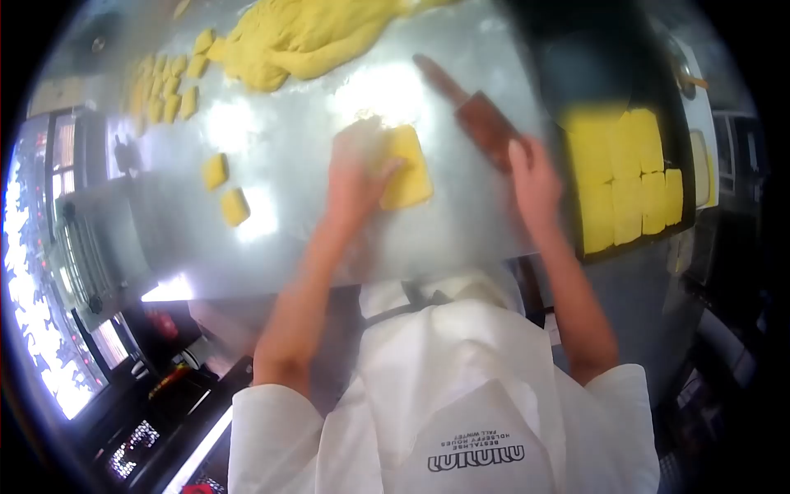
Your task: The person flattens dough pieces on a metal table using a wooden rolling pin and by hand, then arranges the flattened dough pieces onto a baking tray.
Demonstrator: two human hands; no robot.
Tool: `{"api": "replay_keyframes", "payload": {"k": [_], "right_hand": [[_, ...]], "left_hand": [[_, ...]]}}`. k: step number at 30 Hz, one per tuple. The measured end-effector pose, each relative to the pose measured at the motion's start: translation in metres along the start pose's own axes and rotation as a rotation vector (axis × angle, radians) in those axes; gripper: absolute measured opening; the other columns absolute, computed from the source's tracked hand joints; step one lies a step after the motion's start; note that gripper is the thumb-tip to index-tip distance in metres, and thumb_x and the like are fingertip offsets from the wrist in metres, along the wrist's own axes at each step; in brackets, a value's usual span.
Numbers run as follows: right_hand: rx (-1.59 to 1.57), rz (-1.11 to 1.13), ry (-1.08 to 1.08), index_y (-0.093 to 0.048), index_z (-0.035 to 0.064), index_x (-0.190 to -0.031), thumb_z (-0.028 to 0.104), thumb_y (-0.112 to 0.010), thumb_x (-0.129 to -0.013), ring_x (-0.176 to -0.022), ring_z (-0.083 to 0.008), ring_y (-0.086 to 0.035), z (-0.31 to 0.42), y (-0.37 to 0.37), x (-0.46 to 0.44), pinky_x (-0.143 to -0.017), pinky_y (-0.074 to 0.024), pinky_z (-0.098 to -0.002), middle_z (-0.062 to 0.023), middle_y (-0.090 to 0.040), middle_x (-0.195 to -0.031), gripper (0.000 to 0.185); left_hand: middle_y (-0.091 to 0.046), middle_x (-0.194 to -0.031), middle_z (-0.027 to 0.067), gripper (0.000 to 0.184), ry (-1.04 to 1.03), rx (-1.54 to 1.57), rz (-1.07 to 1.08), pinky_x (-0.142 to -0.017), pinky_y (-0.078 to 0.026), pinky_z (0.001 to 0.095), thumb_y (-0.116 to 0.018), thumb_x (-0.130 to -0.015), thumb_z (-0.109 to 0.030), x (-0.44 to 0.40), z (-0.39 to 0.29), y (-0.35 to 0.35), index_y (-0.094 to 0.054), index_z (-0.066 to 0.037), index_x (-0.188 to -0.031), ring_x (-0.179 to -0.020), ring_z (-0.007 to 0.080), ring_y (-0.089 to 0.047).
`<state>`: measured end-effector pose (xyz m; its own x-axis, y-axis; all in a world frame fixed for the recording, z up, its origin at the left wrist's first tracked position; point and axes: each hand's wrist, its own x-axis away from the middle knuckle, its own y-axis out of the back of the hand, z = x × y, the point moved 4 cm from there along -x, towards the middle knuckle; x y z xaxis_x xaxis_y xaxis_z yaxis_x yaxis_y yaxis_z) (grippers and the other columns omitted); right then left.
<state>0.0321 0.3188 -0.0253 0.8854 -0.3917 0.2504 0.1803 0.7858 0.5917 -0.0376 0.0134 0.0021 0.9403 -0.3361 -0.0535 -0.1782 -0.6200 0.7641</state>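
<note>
A flattened yellow dough sheet (411, 177) lies on the metal table in front of me. My left hand (355, 169) is at its left edge, with the thumb over the dough; the other fingers are smeared by motion, so their grip is unclear. To the right, my right hand (533, 181) is closed around the near end of a brown rolling pin (487, 128). The pin slants away to the upper left, apart from the sheet. Two small dough pieces (234, 207) lie left of my left hand.
A large dough mass (304, 41) spreads along the far side of the metal table (288, 255). Several cut dough pieces (169, 86) sit at the far left. On the right, a dark tray (605, 252) holds several flat yellow dough sheets (625, 202).
</note>
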Motion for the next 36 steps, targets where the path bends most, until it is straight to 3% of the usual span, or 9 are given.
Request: {"api": "replay_keyframes", "payload": {"k": [5,8,11,18,24,27,29,31,36], "right_hand": [[0.237,0.097,0.055,-0.051,0.011,-0.149,0.047,-0.078,-0.092,-0.11,-0.0389,-0.072,0.033,0.011,0.009,-0.097,-0.0539,-0.0435,-0.0216,-0.075,-0.117,0.073],[0.247,0.183,0.071,-0.048,0.0103,-0.15,0.042,-0.079,-0.092,-0.109,-0.0428,-0.071,0.04,0.015,0.011,-0.095,-0.0542,-0.0462,-0.0239,-0.074,-0.118,0.074],[0.374,0.198,0.087,-0.046,0.0108,-0.151,0.038,-0.081,-0.091,-0.111,-0.0446,-0.07,0.042,0.016,0.002,-0.094,-0.054,-0.0487,-0.0254,-0.072,-0.12,0.075],[0.458,-0.041,0.297,-0.047,0.0147,-0.151,0.046,-0.082,-0.088,-0.094,-0.0391,-0.075,0.034,-0.015,-0.011,-0.081,-0.0575,-0.0441,-0.0187,-0.077,-0.107,0.078],[0.42,-0.009,0.336,-0.053,0.0214,-0.148,0.054,-0.082,-0.085,-0.092,-0.0323,-0.077,0.051,-0.025,-0.038,-0.08,-0.0588,-0.0385,-0.0125,-0.078,-0.101,0.076],[0.383,0.117,0.438,-0.059,0.0227,-0.144,0.054,-0.083,-0.083,-0.093,-0.0311,-0.077,0.068,-0.021,-0.04,-0.081,-0.0592,-0.0368,-0.0103,-0.079,-0.103,0.073],[0.411,0.249,0.604,-0.061,0.0225,-0.143,0.055,-0.081,-0.085,-0.093,-0.0314,-0.076,0.087,-0.023,-0.03,-0.08,-0.0592,-0.0377,-0.0096,-0.079,-0.105,0.069],[0.492,0.39,0.857,-0.063,0.0216,-0.142,0.057,-0.075,-0.089,-0.092,-0.0319,-0.076,0.115,-0.034,-0.013,-0.078,-0.0589,-0.0399,-0.0095,-0.079,-0.108,0.065],[0.521,0.411,0.781,-0.065,0.024,-0.138,0.065,-0.058,-0.096,-0.088,-0.0338,-0.074,0.113,-0.098,-0.073,-0.073,-0.0563,-0.0469,-0.0094,-0.078,-0.103,0.059]], "left_hand": [[-0.062,-0.133,0.0146,0.054,-0.045,-0.01,0.137,-0.109,-0.045,0.0461,-0.086,-0.084,-0.019,-0.034,0.007,-0.015,-0.066,-0.006,-0.132,-0.124,0.038,-0.054],[-0.06,-0.139,0.018,0.062,0.061,-0.035,0.243,-0.111,-0.045,0.047,-0.087,-0.083,-0.02,-0.035,0.006,-0.013,-0.062,-0.005,-0.138,-0.129,0.0408,-0.052],[-0.053,-0.148,0.0235,0.073,-0.164,-0.117,-0.131,-0.116,-0.04,0.0504,-0.085,-0.085,-0.024,-0.026,-0.009,-0.013,-0.053,-0.001,-0.147,-0.139,0.0442,-0.046],[-0.036,-0.164,0.0307,0.11,-0.03,-0.313,-0.046,-0.126,-0.024,0.0584,-0.065,-0.09,-0.07,0.001,-0.028,-0.06,-0.035,0.013,-0.156,-0.153,0.0492,-0.033],[-0.036,-0.166,0.0279,0.094,-0.025,-0.206,-0.053,-0.126,-0.027,0.0549,-0.073,-0.095,-0.049,0.002,-0.026,-0.054,-0.034,0.008,-0.159,-0.154,0.0445,-0.034],[-0.038,-0.165,0.0258,0.074,0.155,0.149,-0.342,-0.124,-0.032,0.0488,-0.07,-0.101,-0.027,0.026,-0.008,-0.008,-0.037,0.003,-0.16,-0.153,0.0409,-0.038],[-0.057,-0.146,0.0264,0.04,0.238,0.156,-0.585,-0.113,-0.044,0.0457,-0.065,-0.101,-0.01,0.041,0.003,0.041,-0.061,0.002,-0.14,-0.14,0.0435,-0.05],[-0.066,-0.122,0.024,0.021,0.2,-0.113,-0.433,-0.098,-0.049,0.0467,-0.061,-0.104,-0.015,0.052,0.041,0.049,-0.07,0.0,-0.115,-0.121,0.0432,-0.06],[-0.068,-0.076,0.0186,0.056,0.249,-0.454,-0.201,-0.07,-0.048,0.0545,-0.043,-0.11,-0.04,0.008,0.057,0.032,-0.07,-0.005,-0.076,-0.075,0.0421,-0.063]]}}
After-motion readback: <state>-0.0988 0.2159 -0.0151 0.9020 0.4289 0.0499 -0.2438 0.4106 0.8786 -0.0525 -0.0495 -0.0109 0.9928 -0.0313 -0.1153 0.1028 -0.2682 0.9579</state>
